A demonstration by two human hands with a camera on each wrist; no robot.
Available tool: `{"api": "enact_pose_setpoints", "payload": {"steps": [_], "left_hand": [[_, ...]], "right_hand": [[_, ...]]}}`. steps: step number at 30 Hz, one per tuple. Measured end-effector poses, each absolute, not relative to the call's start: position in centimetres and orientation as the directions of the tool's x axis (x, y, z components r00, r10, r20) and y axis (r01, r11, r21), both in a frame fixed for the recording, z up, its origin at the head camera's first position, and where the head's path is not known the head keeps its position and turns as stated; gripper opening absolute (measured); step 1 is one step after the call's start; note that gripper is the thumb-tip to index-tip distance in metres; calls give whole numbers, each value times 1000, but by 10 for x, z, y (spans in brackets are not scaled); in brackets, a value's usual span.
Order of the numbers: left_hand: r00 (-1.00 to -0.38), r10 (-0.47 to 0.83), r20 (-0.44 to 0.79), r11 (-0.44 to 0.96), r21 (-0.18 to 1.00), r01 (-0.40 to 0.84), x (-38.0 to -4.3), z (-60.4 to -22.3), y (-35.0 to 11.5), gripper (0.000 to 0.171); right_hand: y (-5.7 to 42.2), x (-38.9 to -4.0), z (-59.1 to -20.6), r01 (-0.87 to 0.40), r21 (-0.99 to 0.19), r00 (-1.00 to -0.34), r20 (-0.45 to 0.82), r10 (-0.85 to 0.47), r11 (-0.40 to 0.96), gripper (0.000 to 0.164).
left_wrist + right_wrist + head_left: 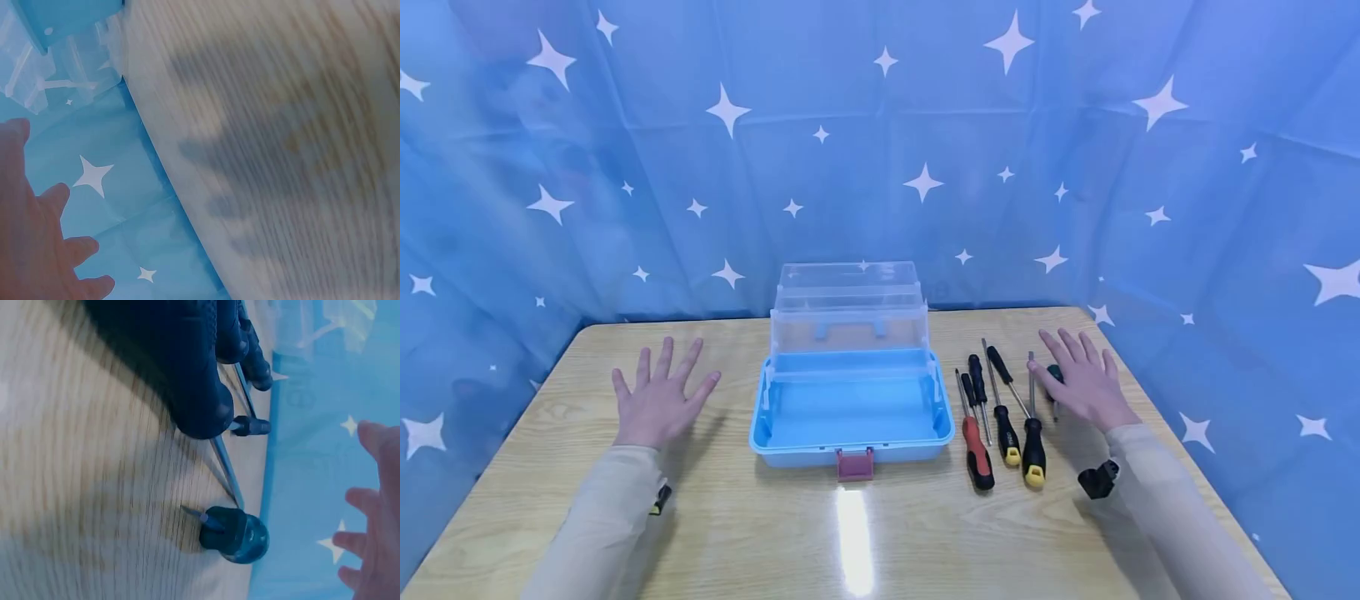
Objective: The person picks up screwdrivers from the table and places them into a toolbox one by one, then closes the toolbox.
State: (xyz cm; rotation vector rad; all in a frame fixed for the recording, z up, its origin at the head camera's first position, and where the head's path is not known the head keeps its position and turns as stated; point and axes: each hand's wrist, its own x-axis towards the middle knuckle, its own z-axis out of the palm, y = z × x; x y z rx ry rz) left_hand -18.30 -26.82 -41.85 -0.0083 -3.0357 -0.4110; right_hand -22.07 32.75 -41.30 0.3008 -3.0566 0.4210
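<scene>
My left hand (658,404) is held over the left side of the table with fingers spread, its shadow falling on the wood beside it. My right hand (1088,387), also spread and holding nothing, hovers at the right of several screwdrivers. A red-and-black screwdriver (976,454) lies nearest the box. Two black screwdrivers with yellow ends (1034,458) lie to its right, and smaller black-handled ones (977,375) lie farther back. A stubby green screwdriver (247,537) is partly hidden by my right hand in the head view. Between the hands stands a light-blue toolbox (850,457), its clear lid (850,292) raised.
The toolbox's purple latch (854,467) hangs down at the front. Behind the wooden table (730,533) hangs a blue curtain (850,217) with white stars, close to the back edge. A bright light reflection crosses the wood in front of the box.
</scene>
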Motion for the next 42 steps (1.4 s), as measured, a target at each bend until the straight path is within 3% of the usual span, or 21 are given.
{"api": "enact_pose_setpoints", "payload": {"steps": [7,28,42], "left_hand": [[-996,-9,87,963,268,14,-184,-419,-265,76],[-995,18,94,960,278,44,-187,-418,-251,75],[-993,82,84,940,325,105,-181,-416,-237,74]], "right_hand": [[331,-226,-410,-217,-247,-976,73,-205,944,69],[337,-232,-424,-87,-331,-991,-70,-116,940,79],[341,-233,-439,-26,-387,-996,-69,-57,922,75]]}}
